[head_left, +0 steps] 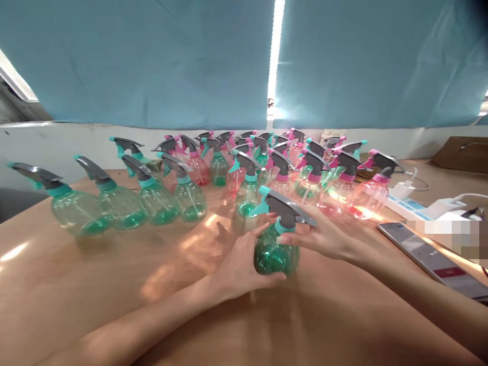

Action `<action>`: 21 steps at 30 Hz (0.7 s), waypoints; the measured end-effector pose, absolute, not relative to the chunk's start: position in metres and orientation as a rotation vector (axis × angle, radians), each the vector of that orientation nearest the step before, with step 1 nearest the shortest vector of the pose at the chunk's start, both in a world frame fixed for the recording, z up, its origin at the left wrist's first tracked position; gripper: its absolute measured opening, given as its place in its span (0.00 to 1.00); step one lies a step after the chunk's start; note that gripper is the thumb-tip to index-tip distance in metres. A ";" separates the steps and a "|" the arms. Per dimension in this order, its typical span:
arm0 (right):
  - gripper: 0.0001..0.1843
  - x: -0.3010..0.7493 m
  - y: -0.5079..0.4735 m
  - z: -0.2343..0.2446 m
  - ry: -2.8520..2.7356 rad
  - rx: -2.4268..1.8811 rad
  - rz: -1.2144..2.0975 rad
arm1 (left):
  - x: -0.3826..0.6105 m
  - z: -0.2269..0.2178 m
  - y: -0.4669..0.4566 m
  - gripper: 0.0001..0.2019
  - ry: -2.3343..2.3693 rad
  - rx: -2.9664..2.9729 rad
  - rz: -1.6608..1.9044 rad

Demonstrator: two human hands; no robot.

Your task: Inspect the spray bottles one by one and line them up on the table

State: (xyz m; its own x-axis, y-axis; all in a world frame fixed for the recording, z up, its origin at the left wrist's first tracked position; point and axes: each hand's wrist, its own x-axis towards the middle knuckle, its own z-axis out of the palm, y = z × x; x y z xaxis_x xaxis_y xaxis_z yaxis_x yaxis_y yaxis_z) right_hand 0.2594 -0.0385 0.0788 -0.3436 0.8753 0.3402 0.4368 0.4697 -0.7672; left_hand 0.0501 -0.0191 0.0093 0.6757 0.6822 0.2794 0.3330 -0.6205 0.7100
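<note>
A green spray bottle (pixel 273 256) with a grey and teal trigger head stands on the wooden table (pixel 95 284) in front of me. My left hand (pixel 238 267) wraps around its round body from the left. My right hand (pixel 318 234) grips the trigger head and neck from the right. Behind it stand several more spray bottles: a row of green ones (pixel 125 203) at the left and a cluster of pink ones (pixel 343 190) and green ones at the back and right.
A phone (pixel 430 256) lies flat at the right. A white power strip (pixel 407 206) with cables and a white adapter sits behind it. A brown box (pixel 463 152) rests at the far right. Blue curtains (pixel 152 61) hang behind the table.
</note>
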 end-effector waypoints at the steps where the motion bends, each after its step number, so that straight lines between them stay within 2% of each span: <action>1: 0.20 0.256 -0.040 0.078 -1.917 -1.117 0.730 | 0.052 0.011 -0.019 0.48 0.741 2.259 0.718; 5: 0.13 0.239 -0.043 0.085 -1.816 -1.145 0.639 | 0.057 0.014 -0.020 0.46 0.622 2.233 0.716; 10: 0.06 0.226 -0.039 0.089 -1.758 -1.056 0.878 | 0.052 0.010 -0.019 0.44 0.714 2.247 0.691; 18: 0.07 0.228 -0.028 0.083 -1.837 -1.091 0.780 | 0.027 0.005 -0.010 0.43 0.791 2.518 0.530; 21: 0.05 0.229 -0.026 0.083 -1.842 -1.115 0.719 | 0.012 0.006 -0.005 0.37 0.935 2.612 0.422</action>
